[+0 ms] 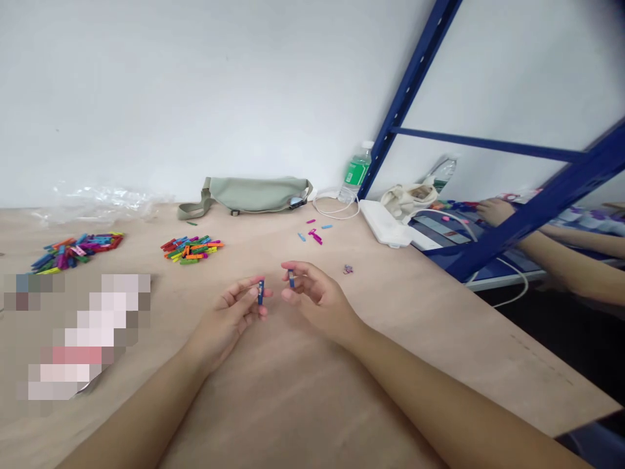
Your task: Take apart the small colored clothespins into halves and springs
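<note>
My left hand pinches a small dark blue clothespin piece upright between thumb and fingers. Across a narrow gap, my right hand holds another dark blue clothespin piece at its fingertips. Both hands are above the middle of the table, and the two pieces do not touch. Beyond my right hand lie loose pink and blue clothespin pieces. A few small metal springs rest to the right of them. A pile of multicoloured clothespins sits beyond my left hand.
A larger clothespin pile and crumpled clear plastic are at the left, near a blurred-out flat object. Along the wall are a green pouch and a bottle. A blue metal frame separates another person's arms at right.
</note>
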The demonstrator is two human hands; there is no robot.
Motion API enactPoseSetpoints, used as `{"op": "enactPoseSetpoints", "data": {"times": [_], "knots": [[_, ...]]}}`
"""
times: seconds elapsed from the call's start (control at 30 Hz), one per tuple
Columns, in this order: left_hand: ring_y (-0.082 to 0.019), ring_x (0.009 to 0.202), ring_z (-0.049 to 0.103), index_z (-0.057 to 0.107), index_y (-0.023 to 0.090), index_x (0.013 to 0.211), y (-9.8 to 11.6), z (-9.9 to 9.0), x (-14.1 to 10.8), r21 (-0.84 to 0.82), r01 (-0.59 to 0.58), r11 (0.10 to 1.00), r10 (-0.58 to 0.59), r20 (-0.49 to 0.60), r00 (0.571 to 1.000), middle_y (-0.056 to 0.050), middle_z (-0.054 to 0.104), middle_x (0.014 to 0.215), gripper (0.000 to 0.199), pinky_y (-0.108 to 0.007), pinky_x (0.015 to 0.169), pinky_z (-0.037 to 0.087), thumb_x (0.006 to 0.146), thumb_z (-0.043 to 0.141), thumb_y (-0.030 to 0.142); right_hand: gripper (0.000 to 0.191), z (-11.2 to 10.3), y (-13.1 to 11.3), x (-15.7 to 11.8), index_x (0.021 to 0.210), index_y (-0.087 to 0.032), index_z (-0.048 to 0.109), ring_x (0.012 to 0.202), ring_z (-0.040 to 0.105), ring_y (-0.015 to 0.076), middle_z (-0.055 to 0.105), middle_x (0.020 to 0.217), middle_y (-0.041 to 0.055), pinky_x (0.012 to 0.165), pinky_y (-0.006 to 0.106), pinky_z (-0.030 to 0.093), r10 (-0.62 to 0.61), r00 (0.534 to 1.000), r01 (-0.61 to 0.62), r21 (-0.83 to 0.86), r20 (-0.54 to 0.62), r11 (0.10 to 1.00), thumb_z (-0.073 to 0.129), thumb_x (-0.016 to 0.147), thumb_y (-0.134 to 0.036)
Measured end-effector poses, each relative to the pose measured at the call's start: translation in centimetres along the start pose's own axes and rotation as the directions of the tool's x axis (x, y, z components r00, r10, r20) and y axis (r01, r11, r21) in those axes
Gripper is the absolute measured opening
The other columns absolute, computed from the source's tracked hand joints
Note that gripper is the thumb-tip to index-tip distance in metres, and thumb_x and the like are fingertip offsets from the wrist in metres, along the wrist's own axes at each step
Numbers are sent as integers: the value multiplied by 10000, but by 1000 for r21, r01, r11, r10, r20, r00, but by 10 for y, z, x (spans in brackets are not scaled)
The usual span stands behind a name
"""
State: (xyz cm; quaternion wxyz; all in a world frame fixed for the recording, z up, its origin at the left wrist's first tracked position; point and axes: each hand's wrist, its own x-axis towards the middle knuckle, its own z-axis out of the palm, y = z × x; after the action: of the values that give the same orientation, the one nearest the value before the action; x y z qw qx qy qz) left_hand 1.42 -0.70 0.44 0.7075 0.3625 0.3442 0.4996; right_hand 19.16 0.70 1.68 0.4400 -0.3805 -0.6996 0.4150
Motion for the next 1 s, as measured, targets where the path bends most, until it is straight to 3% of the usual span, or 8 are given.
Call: {"op": "enactPoseSetpoints", "data": {"times": [0.23, 0.4, 0.5, 0.6, 0.7, 0.8, 1.0], "knots": [[-102, 672, 550, 571, 167, 1040, -3, -2, 1, 21, 8, 1000, -9, 31, 999, -74, 609, 966, 315, -245, 670, 426, 741, 562, 269, 233, -1, -3, -1, 1016, -202, 553, 806, 549, 141, 568, 898, 54, 741, 295, 458, -39, 998, 40, -22, 56, 999, 474, 813, -285], [-112, 694, 544, 586, 166, 1031, -4, -3, 1, 24, 21, 1000, -22, 73, 997, -78, 608, 995, 337, -244, 670, 415, 706, 605, 252, 180, -2, -9, -1, 889, -200, 623, 826, 532, 148, 524, 926, 64, 721, 271, 458, -145, 989, 142, -138, -7, 980, 516, 786, -303], [-103, 668, 534, 598, 169, 1017, -4, -3, 1, 69, 13, 998, -18, 68, 997, -65, 624, 944, 335, -234, 664, 408, 694, 614, 257, 192, -1, -8, -1, 934, -209, 602, 804, 546, 141, 547, 902, 54, 711, 265, 465, -117, 993, 118, -76, 9, 990, 521, 783, -296], [-89, 638, 517, 605, 176, 1004, -3, -2, 1, 134, 5, 991, -9, 33, 999, -47, 634, 885, 326, -226, 669, 402, 690, 616, 264, 333, 1, -4, -4, 1072, -217, 506, 759, 562, 131, 562, 842, 34, 663, 250, 476, -33, 999, 32, 34, 23, 999, 564, 752, -285], [-84, 621, 500, 612, 163, 988, -2, -2, 1, 176, 3, 984, -6, 17, 1000, -48, 634, 863, 323, -226, 668, 401, 685, 618, 275, 313, 2, -1, -6, 1016, -194, 520, 740, 566, 126, 565, 810, 29, 664, 250, 476, -7, 1000, 6, 59, 26, 998, 600, 722, -265], [-81, 617, 496, 603, 171, 1002, -2, -3, 2, 193, -2, 981, 0, 11, 1000, -41, 631, 857, 335, -226, 673, 401, 686, 617, 281, 184, 0, -1, -5, 899, -179, 590, 761, 566, 135, 569, 848, 45, 689, 261, 473, -67, 996, 67, 9, 63, 998, 591, 727, -247], [-97, 649, 516, 622, 184, 974, -4, -5, 3, 208, 8, 978, -17, 46, 999, -43, 647, 873, 307, -242, 695, 406, 679, 624, 272, 169, -3, -5, -3, 902, -211, 642, 662, 536, 103, 532, 860, 47, 589, 229, 459, -151, 983, 169, -187, 105, 968, 545, 766, -237]]}}
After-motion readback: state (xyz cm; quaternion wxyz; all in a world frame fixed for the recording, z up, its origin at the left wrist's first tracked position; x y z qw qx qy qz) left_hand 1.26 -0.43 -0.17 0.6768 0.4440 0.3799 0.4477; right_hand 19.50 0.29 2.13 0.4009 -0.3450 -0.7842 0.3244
